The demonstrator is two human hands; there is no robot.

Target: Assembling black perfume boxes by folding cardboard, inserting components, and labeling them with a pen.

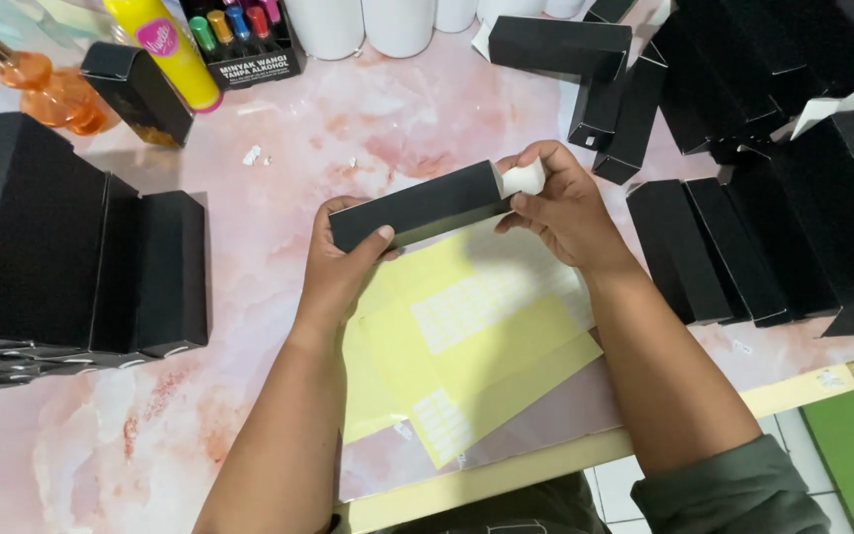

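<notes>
I hold a long black carton box (417, 206) level above the pink marbled table (368, 129). My left hand (343, 267) grips its left end, thumb on the front face. At the right end, the fingers of my right hand (560, 208) pinch the white inside flap (524, 179). Under the box lie yellow backing sheets (467, 346) carrying rows of small white stickers (457, 307).
Black boxes are stacked at the left (61, 257) and in rows at the right (743, 247). An orange glass bottle (46, 89), a yellow bottle (170, 49), a rack of small coloured bottles (244, 35) and white cylinders (368, 25) stand at the back. The table's front edge (546, 460) runs by my lap.
</notes>
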